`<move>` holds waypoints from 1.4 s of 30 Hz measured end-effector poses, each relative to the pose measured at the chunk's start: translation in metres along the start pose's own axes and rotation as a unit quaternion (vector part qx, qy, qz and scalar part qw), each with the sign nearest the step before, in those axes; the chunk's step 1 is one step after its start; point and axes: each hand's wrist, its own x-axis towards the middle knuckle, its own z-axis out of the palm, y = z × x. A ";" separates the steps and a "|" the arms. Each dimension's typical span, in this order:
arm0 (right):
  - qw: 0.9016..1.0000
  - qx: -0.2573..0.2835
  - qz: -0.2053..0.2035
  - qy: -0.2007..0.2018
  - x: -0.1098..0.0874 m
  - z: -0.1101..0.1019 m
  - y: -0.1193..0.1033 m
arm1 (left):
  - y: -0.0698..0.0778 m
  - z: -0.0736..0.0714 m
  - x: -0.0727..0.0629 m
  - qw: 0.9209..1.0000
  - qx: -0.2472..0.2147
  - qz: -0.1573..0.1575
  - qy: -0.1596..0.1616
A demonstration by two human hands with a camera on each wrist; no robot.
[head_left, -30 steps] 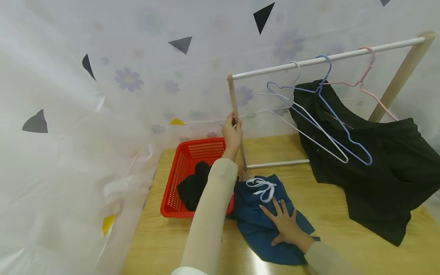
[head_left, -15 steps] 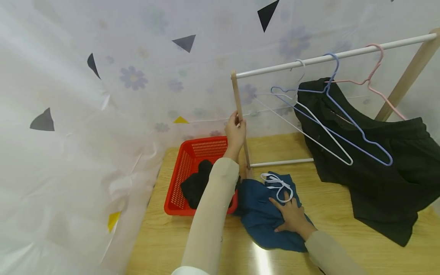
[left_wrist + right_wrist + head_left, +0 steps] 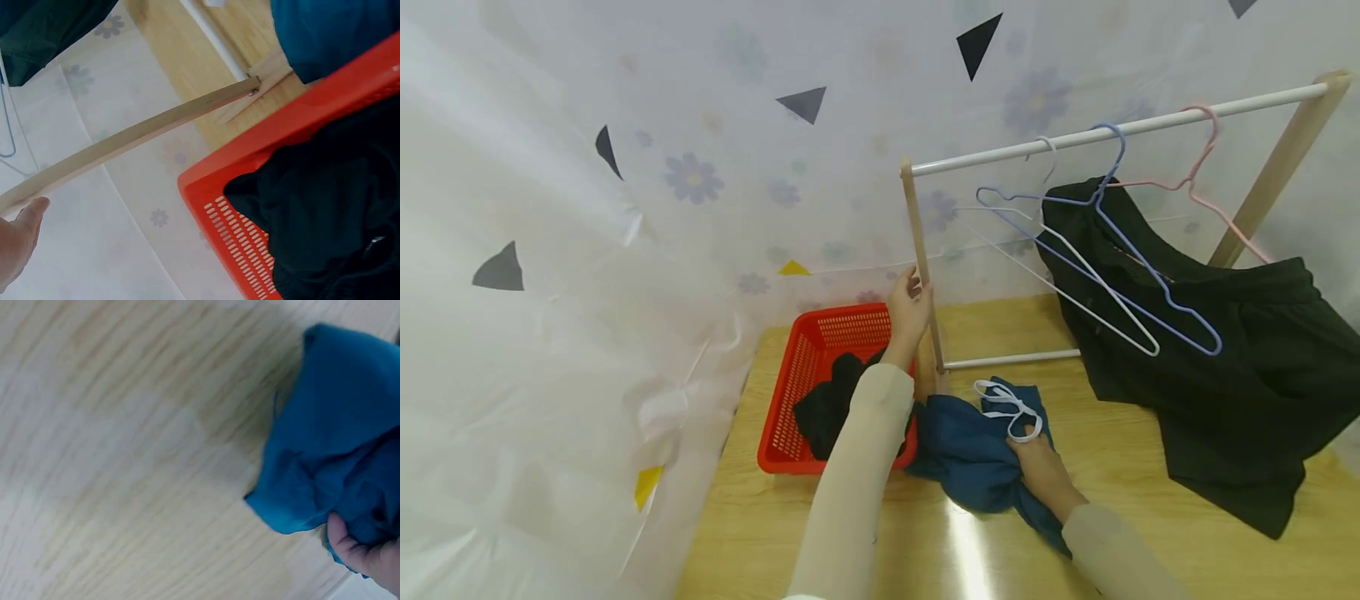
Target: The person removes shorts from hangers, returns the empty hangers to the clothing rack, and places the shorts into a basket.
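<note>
Right hand: fingers and thumb clamped on bunched blue garment, white drawstring showing. Garment lies on desk, just beside red basket holding black cloth. Left hand at wooden rack post, thumb touching it; can't tell from here whether fingers close round it. White hanger and blue hanger on rail, black shorts behind.

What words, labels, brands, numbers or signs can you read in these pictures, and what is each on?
None can be read: no lettering shows on the blue garment, the rack or the wall covering.
A small pale mark on the dark cloth in the red basket is too blurred to read.
</note>
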 end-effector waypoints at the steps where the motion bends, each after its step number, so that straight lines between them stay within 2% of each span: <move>1: 1.000 0.006 -0.001 0.009 -0.002 0.000 0.001 | -0.003 -0.001 -0.002 1.000 0.008 0.003 0.001; 8: 0.997 0.058 -0.004 0.049 -0.005 -0.002 0.013 | -0.021 -0.020 -0.010 0.998 0.068 0.019 0.003; 12: 0.994 0.091 0.037 0.041 -0.004 -0.009 0.016 | -0.030 -0.038 -0.011 0.996 0.090 0.018 -0.016; 15: 0.991 0.108 0.069 0.026 -0.004 -0.014 0.017 | -0.041 -0.053 -0.013 0.995 0.093 0.020 -0.041; 17: 0.990 0.116 0.076 0.025 -0.004 -0.016 0.016 | -0.049 -0.063 -0.017 0.995 0.087 0.018 -0.049; 19: 0.990 0.119 0.074 0.029 -0.004 -0.017 0.017 | -0.057 -0.073 -0.021 0.996 0.077 0.021 -0.042; 24: 0.990 0.116 0.075 0.040 -0.006 -0.015 0.020 | -0.072 -0.097 -0.033 0.998 0.057 0.006 -0.012; 28: 0.990 0.116 0.071 0.048 -0.006 -0.014 0.019 | -0.085 -0.121 -0.038 0.997 0.075 -0.005 0.004; 34: 0.989 0.123 0.059 0.053 -0.006 -0.012 0.014 | -0.110 -0.167 -0.050 0.992 0.116 -0.018 0.037; 38: 0.987 0.134 0.057 0.067 -0.008 -0.010 0.012 | -0.131 -0.199 -0.060 0.988 0.140 -0.042 0.056; 42: 0.986 0.139 0.060 0.067 -0.009 -0.009 0.011 | -0.149 -0.225 -0.076 0.982 0.157 -0.092 0.053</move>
